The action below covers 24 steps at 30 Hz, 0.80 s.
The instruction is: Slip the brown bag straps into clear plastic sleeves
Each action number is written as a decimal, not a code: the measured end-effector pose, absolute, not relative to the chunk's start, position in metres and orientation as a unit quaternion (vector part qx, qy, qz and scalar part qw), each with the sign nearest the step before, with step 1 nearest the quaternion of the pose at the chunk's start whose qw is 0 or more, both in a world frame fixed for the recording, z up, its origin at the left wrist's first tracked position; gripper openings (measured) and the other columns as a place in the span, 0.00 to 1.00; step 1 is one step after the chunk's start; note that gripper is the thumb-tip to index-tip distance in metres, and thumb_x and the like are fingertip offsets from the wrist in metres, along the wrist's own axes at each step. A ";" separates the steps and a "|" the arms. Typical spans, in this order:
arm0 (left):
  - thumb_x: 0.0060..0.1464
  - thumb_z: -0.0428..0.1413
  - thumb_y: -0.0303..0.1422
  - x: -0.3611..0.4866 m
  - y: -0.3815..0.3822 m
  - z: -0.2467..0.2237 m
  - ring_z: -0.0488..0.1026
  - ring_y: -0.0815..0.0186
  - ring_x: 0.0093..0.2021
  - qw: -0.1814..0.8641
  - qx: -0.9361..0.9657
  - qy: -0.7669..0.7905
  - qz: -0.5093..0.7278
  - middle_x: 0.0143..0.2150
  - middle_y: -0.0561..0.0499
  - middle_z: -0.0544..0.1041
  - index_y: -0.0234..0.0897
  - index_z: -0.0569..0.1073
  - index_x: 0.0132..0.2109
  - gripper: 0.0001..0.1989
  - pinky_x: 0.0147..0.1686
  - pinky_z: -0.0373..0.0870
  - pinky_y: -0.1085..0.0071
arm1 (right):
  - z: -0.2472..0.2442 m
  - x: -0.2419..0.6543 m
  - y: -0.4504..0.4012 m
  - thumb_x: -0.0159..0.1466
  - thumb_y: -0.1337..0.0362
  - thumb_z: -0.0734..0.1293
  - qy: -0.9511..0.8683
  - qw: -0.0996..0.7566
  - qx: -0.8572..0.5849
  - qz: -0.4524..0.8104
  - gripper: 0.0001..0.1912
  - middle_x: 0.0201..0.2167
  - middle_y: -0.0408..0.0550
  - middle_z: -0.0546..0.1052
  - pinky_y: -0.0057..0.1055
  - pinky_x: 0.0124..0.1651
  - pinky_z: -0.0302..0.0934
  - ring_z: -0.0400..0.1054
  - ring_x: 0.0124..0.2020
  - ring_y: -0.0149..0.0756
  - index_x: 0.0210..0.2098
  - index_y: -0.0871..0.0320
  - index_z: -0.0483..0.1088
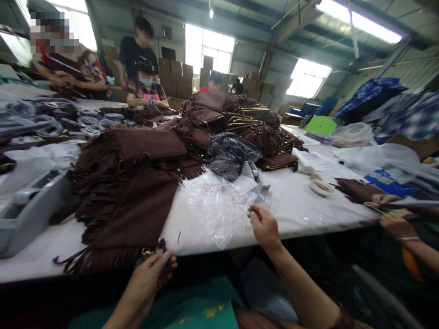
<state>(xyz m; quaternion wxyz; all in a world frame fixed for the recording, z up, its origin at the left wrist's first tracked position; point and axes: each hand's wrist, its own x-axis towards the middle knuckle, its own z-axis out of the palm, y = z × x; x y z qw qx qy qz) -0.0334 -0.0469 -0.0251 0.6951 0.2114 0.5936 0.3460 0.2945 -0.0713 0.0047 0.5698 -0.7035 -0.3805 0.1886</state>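
Observation:
My left hand [156, 269], fingers closed, is at the table's front edge on a dark brown strap end [162, 244] with a gold-coloured clasp [147, 252]. Just behind it lies a brown fringed bag [137, 208], its fringe hanging toward the edge. My right hand [265, 226] is raised in a pinch at the right side of a clear plastic bag [216, 205]; whatever its fingertips hold is too small to make out. Behind that hand stands a grey tape dispenser [252, 171], partly covered by black-and-white speckled cloth [231, 155].
More brown bags with gold zippers [247, 119] are heaped at the back. A larger grey dispenser [32, 210] stands left. To the right are a small white dish [321, 187] and a co-worker's hands [396, 224] beside a brown fringed piece. Other people work across the table.

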 end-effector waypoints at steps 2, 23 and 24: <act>0.45 0.65 0.29 -0.033 -0.047 -0.024 0.77 0.67 0.28 0.695 0.216 0.592 0.346 0.31 0.45 0.80 0.31 0.76 0.34 0.09 0.26 0.72 0.76 | 0.002 0.287 -0.067 0.52 0.65 0.67 -0.297 0.562 -0.684 0.357 0.11 0.33 0.51 0.76 0.28 0.23 0.62 0.70 0.27 0.35 0.36 0.60 0.71; 0.41 0.67 0.33 -0.032 -0.049 -0.033 0.76 0.68 0.28 0.680 0.229 0.596 0.360 0.31 0.47 0.80 0.32 0.75 0.34 0.12 0.24 0.70 0.77 | 0.003 0.289 -0.043 0.52 0.71 0.68 -0.172 0.630 -0.520 0.550 0.12 0.32 0.49 0.78 0.22 0.24 0.62 0.72 0.26 0.29 0.36 0.61 0.68; 0.41 0.67 0.33 -0.032 -0.050 -0.033 0.76 0.68 0.28 0.681 0.231 0.594 0.361 0.32 0.47 0.80 0.32 0.75 0.34 0.13 0.24 0.70 0.76 | 0.003 0.289 -0.038 0.52 0.72 0.68 -0.180 0.612 -0.512 0.575 0.11 0.32 0.49 0.78 0.22 0.24 0.62 0.71 0.25 0.29 0.36 0.61 0.68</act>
